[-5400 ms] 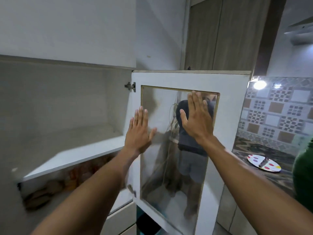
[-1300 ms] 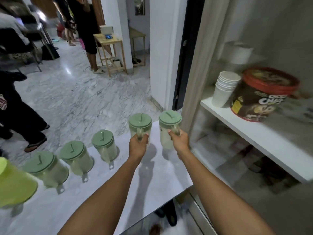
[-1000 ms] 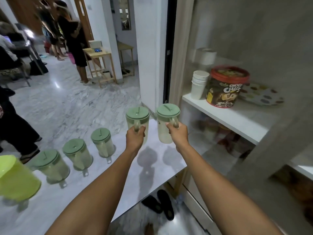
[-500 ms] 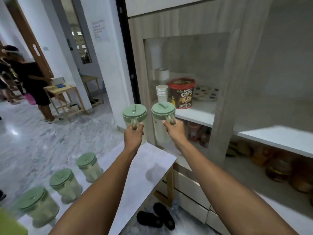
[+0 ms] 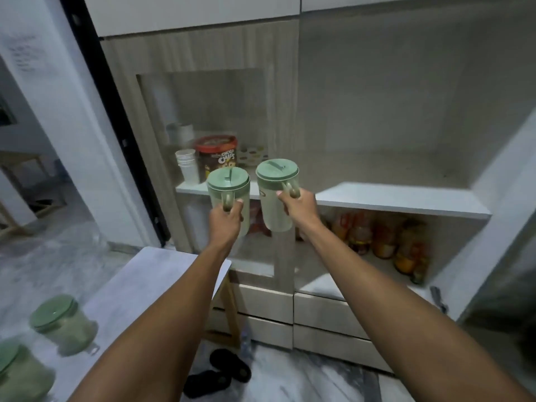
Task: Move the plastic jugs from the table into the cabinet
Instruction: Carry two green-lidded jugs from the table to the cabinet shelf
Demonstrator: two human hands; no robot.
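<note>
I hold two pale plastic jugs with green lids in the air in front of the cabinet. My left hand (image 5: 225, 220) grips the handle of the left jug (image 5: 229, 185). My right hand (image 5: 299, 206) grips the handle of the right jug (image 5: 274, 195), which is a little higher. Both jugs hang upright just before the front edge of the white cabinet shelf (image 5: 400, 198). Two more green-lidded jugs (image 5: 62, 324) (image 5: 20, 372) stand on the white table (image 5: 139, 291) at the lower left.
Behind the closed glass door (image 5: 203, 126) on the left stand stacked white cups (image 5: 187, 166) and a Choco Chips tub (image 5: 216, 155). Jars (image 5: 385, 239) fill the lower shelf. The open right door (image 5: 504, 216) juts out. Black sandals (image 5: 220, 372) lie on the floor.
I have turned from the table toward the cabinet, carrying both jugs up and to the right. The open shelf compartment now lies straight ahead.
</note>
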